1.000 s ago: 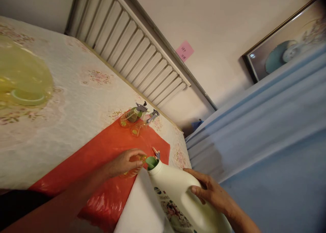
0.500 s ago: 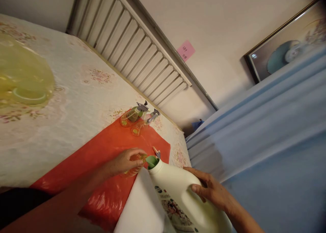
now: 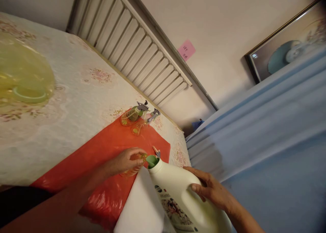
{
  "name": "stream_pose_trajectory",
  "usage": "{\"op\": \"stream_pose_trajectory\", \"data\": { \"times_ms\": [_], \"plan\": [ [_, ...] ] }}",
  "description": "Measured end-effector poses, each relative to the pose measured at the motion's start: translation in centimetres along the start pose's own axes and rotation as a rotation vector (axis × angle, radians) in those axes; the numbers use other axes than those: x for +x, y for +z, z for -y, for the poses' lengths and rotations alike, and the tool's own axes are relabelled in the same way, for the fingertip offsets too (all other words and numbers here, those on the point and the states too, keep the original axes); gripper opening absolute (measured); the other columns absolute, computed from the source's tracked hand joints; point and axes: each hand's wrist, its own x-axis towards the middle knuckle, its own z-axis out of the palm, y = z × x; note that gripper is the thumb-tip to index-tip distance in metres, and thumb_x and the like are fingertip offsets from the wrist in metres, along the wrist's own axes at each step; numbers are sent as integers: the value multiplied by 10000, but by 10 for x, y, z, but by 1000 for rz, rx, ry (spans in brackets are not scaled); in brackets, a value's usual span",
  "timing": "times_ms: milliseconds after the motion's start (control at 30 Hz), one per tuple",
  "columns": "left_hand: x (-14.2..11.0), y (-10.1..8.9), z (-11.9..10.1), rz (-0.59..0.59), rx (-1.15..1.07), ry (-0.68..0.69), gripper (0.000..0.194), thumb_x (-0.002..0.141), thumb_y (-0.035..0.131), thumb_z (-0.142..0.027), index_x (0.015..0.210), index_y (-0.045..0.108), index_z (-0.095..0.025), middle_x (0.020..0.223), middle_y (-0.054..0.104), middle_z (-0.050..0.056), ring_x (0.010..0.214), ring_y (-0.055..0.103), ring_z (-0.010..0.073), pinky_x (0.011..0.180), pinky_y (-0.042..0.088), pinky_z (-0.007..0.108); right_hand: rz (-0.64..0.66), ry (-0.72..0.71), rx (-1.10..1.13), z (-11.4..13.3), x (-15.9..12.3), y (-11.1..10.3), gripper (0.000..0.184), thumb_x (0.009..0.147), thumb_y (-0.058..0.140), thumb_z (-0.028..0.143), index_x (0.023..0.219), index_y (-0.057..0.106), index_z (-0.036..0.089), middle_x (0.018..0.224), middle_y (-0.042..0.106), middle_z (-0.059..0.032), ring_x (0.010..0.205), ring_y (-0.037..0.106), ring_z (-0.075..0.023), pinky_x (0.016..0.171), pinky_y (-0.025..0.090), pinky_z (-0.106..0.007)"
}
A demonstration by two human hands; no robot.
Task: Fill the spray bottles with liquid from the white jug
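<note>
My left hand (image 3: 131, 159) is wrapped round the neck of a clear bottle (image 3: 131, 171), which stands on a red plastic sheet (image 3: 102, 151). Its mouth meets the green spout of a large cream jug (image 3: 178, 182) with a flower label. The jug is tilted toward the bottle; any liquid stream is too small to make out. My right hand (image 3: 210, 189) grips the jug's handle. A white block (image 3: 141, 205) lies beside and partly under the jug. Past the bottle, a grey spray trigger (image 3: 157, 152) rests on the sheet.
Two clear spray bottles, one nearer (image 3: 139, 127) and one behind (image 3: 127, 117), stand at the sheet's far end. A yellow translucent basin (image 3: 28, 70) sits at the left on the flowered tablecloth (image 3: 76, 100). A radiator (image 3: 132, 42) lines the wall; a blue curtain (image 3: 267, 131) hangs on the right.
</note>
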Motion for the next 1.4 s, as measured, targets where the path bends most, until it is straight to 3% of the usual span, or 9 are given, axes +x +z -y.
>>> {"op": "stream_pose_trajectory", "data": {
  "times_ms": [1400],
  "plan": [
    [1, 0, -1, 1, 39, 10, 301, 783, 629, -386, 1030, 683, -222, 1090, 711, 34, 1070, 620, 231, 954, 454, 314, 17, 22, -66, 10, 0, -3, 684, 810, 625, 556, 1383, 505, 202, 964, 650, -60, 599, 481, -110, 468, 388, -212]
  ]
}}
